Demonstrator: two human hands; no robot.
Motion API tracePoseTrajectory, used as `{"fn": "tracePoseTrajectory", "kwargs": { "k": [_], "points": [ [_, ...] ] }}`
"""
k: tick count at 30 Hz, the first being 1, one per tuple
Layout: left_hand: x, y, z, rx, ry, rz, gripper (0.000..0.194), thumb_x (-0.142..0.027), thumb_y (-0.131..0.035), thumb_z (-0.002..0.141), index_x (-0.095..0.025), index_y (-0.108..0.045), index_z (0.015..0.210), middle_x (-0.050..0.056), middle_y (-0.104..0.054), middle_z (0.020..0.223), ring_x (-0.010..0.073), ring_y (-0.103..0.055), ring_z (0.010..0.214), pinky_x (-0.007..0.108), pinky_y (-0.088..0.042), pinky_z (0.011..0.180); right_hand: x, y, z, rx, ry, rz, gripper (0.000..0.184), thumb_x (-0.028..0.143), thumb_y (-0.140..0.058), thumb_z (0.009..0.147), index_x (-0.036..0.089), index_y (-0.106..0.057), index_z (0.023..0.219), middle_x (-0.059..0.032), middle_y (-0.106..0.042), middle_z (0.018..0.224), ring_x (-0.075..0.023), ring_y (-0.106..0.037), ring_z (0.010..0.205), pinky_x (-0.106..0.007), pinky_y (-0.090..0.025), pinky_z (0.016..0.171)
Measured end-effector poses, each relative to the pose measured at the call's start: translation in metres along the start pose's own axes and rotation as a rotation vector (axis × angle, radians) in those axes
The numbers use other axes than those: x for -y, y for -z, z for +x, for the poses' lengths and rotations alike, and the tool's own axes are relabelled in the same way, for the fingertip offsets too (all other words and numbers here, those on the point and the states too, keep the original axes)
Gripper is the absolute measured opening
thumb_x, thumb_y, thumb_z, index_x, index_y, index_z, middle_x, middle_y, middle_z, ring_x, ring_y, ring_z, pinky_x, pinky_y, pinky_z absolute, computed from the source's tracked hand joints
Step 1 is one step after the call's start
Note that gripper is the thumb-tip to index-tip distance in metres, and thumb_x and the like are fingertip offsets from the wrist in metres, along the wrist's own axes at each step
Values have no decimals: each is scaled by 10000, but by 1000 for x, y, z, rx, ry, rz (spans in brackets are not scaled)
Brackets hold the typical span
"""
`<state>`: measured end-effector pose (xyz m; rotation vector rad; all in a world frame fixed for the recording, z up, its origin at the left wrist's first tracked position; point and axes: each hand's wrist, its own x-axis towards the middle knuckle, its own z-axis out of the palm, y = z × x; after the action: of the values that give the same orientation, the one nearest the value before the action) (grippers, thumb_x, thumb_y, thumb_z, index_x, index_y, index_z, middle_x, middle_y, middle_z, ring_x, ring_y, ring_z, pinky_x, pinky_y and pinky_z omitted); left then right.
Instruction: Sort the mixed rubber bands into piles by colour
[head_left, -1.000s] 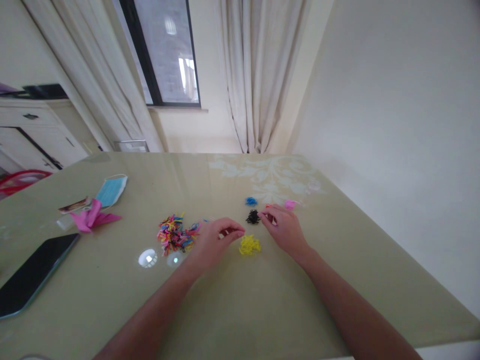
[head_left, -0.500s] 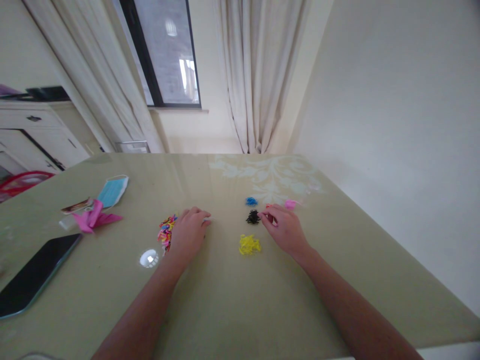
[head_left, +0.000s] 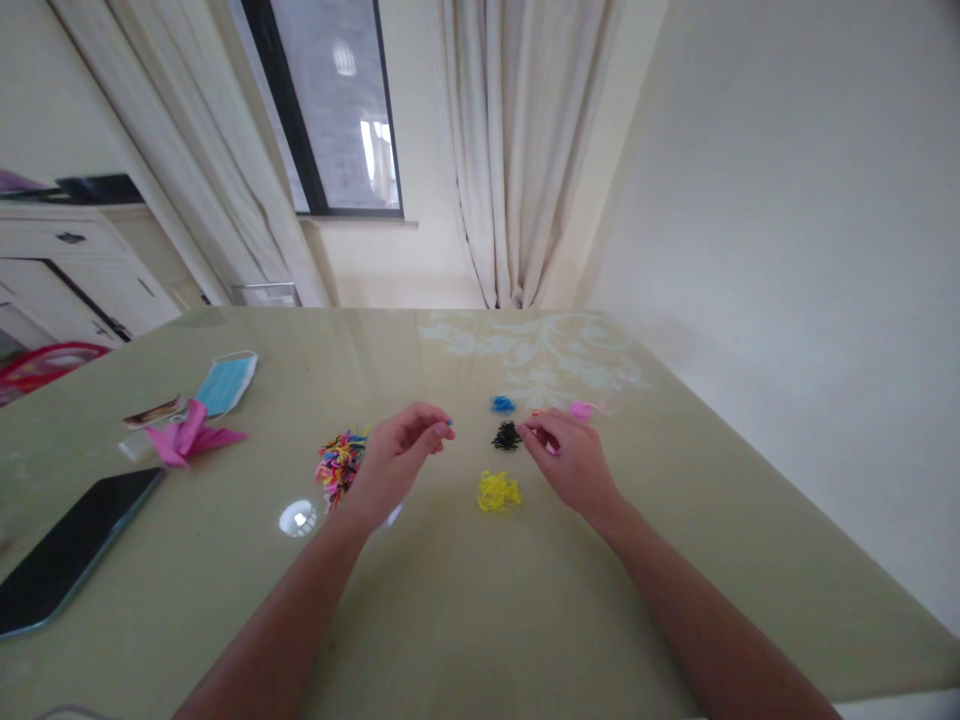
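Note:
My left hand (head_left: 401, 450) is closed in a pinch just above the table, with a tiny blue rubber band (head_left: 450, 422) showing at its fingertips. Beside its wrist lies a mixed-colour pile of small rubber bands (head_left: 341, 465), partly covered by the hand. My right hand (head_left: 566, 455) is pinched at the right edge of a black pile of bands (head_left: 506, 435); what its fingers hold, if anything, is too small to make out. A blue pile (head_left: 502, 404) sits behind the black one, a yellow pile (head_left: 499, 491) in front. A pink pile (head_left: 581, 410) shows behind my right hand.
On the left of the table (head_left: 465, 620) are a black phone (head_left: 79, 545), a pink folded piece (head_left: 191, 435), a blue face mask (head_left: 227, 383) and a clear shiny dome (head_left: 298, 518). A wall (head_left: 810, 300) runs along the right side.
My left hand has lifted from beside the mixed pile and moved right, turning so the thumb side shows, with a blue band at its fingertips. My right hand has hardly moved.

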<state>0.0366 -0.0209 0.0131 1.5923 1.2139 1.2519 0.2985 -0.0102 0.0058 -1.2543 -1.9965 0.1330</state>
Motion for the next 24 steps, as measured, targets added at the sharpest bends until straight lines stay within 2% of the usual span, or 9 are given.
{"fn": "tracePoseTrajectory", "kwargs": {
  "k": [4,7,11,17,20,24],
  "points": [
    [-23,-15,-15,-14,93,-488,329,-471,-873,745,-189,-764,875,47,-758,827,138,-656,729,261,-558,703,4,0,-1,-8,18,6,267,340,-573,1030,197,-708,848,-35,-679,753,-162,-581,648,-292,-425,651],
    [-30,-19,-20,5,145,-638,332,-425,-950,659,-197,-782,830,41,-772,826,130,-674,723,254,-582,705,6,0,-2,3,27,-2,287,353,-556,1039,201,-714,855,-41,-683,762,-168,-592,667,-291,-430,660],
    [-31,-19,-20,37,158,-736,265,-362,-957,675,-216,-787,816,19,-777,809,113,-692,720,223,-586,706,7,0,-3,12,34,-3,277,351,-554,1041,205,-717,871,-44,-686,763,-172,-594,672,-295,-433,672],
    [-29,-19,-20,40,155,-723,268,-375,-952,682,-213,-783,811,16,-770,773,117,-688,709,221,-576,696,13,2,-3,-7,31,88,269,353,-589,1027,188,-725,863,-41,-684,745,-161,-564,641,-298,-429,659],
    [-25,-22,-18,54,128,-568,264,-413,-906,738,-202,-793,847,26,-767,771,129,-679,715,239,-571,707,18,5,-3,38,-15,239,269,407,-621,1010,193,-760,925,-32,-688,741,-149,-545,614,-285,-432,617],
    [-16,-31,-17,72,80,-318,206,-380,-827,817,-193,-799,899,34,-774,809,153,-690,770,264,-570,747,27,4,-5,121,-37,458,304,451,-687,964,206,-759,1130,-26,-718,809,-139,-574,630,-258,-443,575]
  ]
}}
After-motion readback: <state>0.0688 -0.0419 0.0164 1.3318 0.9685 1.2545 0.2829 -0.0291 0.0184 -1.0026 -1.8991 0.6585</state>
